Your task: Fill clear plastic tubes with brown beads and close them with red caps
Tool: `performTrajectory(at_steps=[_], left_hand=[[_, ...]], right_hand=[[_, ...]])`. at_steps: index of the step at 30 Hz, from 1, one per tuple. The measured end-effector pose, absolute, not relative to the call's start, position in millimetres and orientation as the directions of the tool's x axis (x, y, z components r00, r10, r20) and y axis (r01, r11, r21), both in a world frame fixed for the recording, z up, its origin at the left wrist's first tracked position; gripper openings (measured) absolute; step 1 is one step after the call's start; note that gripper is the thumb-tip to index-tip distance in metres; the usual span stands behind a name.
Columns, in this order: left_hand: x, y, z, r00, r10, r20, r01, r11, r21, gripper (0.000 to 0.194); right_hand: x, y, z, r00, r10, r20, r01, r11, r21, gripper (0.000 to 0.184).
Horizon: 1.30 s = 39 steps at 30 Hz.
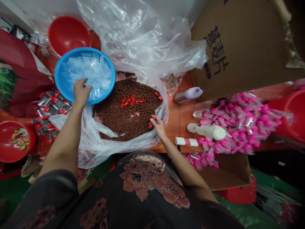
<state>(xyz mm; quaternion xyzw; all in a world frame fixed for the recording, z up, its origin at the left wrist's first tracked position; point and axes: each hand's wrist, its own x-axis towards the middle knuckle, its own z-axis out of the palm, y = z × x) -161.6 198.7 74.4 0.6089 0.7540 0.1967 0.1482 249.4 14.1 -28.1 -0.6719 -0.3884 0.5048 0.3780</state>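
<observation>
My left hand (82,91) is over the near rim of a blue basin (57,78), thumb and fingers apart with nothing seen between them. Clear plastic tubes (91,71) fill the basin. My right hand (159,126) is closed at the right edge of a heap of small brown balls (119,116), its fingertips on a small red plastic piece (153,118). More red plastic pieces (131,101) lie on top of the balls. A clear plastic bag (95,149) spreads around and under the heap.
Filled tubes with red caps (51,105) lie left of the basin. Behind it stands a red bowl (69,35); another red bowl (30,140) holds wrapped bits. Rightward are a bottle (207,131), a lilac-lidded cup (190,94), pink-capped tubes (243,124) and a large carton (250,41).
</observation>
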Motion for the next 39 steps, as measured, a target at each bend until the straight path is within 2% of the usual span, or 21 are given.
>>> performTrajectory(at_steps=[2,4,5,7,8,10,16,22,29,34,39], left_hand=[[-137.6,164.2,77.4,-0.220,0.973,0.072,0.747,0.121,0.654,0.045],[-106.4,120.3,66.7,-0.145,0.989,-0.036,0.582,0.115,0.805,0.046],[-89.8,97.4,56.6,-0.072,0.986,-0.154,0.504,0.169,0.847,0.046],[-58.9,55.8,30.9,0.045,0.913,-0.405,0.405,0.354,0.843,0.040],[-45.9,39.2,17.4,0.075,0.872,-0.484,0.396,0.419,0.817,0.035],[-26.3,17.3,-5.8,0.077,0.836,-0.543,0.423,0.466,0.777,0.026],[4.4,18.1,-33.2,-0.033,0.865,-0.500,0.601,0.417,0.682,0.017],[44.7,27.9,-41.7,0.096,0.867,-0.489,0.531,0.371,0.762,0.014],[82.0,36.9,-43.3,0.099,0.861,-0.500,0.557,0.368,0.744,0.017],[85.3,39.2,-51.9,0.134,0.848,-0.513,0.453,0.408,0.792,0.022],[80.2,40.0,-63.5,0.265,0.796,-0.544,0.307,0.466,0.830,0.028]], right_hand=[[253.8,12.3,-30.1,0.187,0.862,-0.471,0.027,-0.484,-0.875,0.048],[256.4,8.4,-30.0,0.175,0.829,-0.532,-0.071,-0.528,-0.846,0.052],[257.0,6.1,-29.6,0.171,0.817,-0.550,-0.109,-0.539,-0.835,0.052],[257.1,1.9,-28.9,0.165,0.798,-0.580,-0.165,-0.558,-0.813,0.051],[257.0,0.2,-28.8,0.161,0.788,-0.595,-0.185,-0.568,-0.802,0.051],[256.6,-2.0,-29.1,0.152,0.773,-0.616,-0.203,-0.585,-0.785,0.052],[258.4,-6.8,-27.0,0.076,0.780,-0.621,-0.163,-0.605,-0.779,0.059],[264.8,-15.6,-14.4,0.057,0.751,-0.658,-0.260,-0.625,-0.736,0.055],[278.8,-22.6,-9.9,0.105,0.769,-0.631,-0.238,-0.596,-0.767,0.055],[284.4,-25.3,-9.5,0.148,0.811,-0.567,-0.177,-0.542,-0.821,0.050],[283.6,-25.7,-8.6,0.170,0.826,-0.538,-0.141,-0.520,-0.843,0.053]])
